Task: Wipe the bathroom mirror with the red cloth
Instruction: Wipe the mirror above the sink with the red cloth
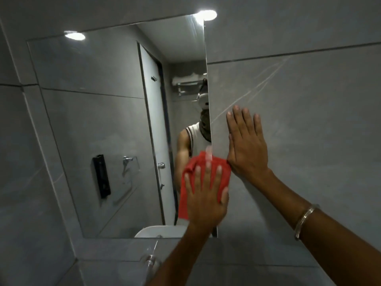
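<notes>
The frameless bathroom mirror (92, 120) hangs on a grey tiled wall. A red cloth (184, 200) lies flat against the glass at the mirror's lower right, close to its right edge. My left hand (206, 199) presses on the cloth with fingers spread and pointing up. My right hand (246, 145) rests flat and open on the wall tile just right of the mirror's edge, holding nothing, with a metal bangle on that wrist. The mirror reflects a person's arm and torso behind the cloth.
A white basin (160, 231) shows in the reflection at the mirror's bottom edge. A clear fixture (150, 261) juts from the wall below the mirror. The reflection also shows a black wall box (101, 176), a door (156, 120) and a towel rack (185, 83).
</notes>
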Demonstrator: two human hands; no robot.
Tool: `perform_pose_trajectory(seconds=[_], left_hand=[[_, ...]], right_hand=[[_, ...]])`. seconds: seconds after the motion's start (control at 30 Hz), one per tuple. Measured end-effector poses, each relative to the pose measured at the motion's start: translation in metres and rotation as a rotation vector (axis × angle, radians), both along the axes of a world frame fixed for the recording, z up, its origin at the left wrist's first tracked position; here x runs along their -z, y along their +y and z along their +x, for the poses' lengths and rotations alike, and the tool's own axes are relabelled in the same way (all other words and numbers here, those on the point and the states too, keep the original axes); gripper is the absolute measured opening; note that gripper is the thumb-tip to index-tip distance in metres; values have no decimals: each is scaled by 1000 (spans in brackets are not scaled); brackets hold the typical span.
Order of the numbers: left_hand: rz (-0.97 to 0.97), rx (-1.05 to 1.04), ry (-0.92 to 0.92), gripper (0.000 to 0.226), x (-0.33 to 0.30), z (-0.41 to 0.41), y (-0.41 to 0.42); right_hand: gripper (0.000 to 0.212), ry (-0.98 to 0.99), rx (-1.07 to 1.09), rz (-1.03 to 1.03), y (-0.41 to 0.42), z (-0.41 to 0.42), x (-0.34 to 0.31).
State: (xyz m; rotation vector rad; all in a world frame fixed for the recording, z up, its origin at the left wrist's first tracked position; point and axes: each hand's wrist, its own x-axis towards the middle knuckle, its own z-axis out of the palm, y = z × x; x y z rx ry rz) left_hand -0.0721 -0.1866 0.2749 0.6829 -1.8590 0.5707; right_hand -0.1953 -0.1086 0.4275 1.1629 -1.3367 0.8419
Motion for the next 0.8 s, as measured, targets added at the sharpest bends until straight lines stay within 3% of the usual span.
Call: perform_pose_trajectory(seconds=[0.17,0.3,0.47,0.67,0.8], left_hand=[[-7,5,-167,86,124,36,2],[14,58,-214,75,104,47,-5],[-51,-3,-146,69,-54,37,-12],[-166,-4,42,72,-293,26,-11],[-139,-50,81,76,-386,27,-11]], right_hand=[[75,21,10,17,4,-5,21],[73,8,-4,81,10,-3,20],[62,28,-78,94,15,7,-32],[66,-23,-140,39,4,18,-168],[67,-106,-73,10,-8,22,-215]])
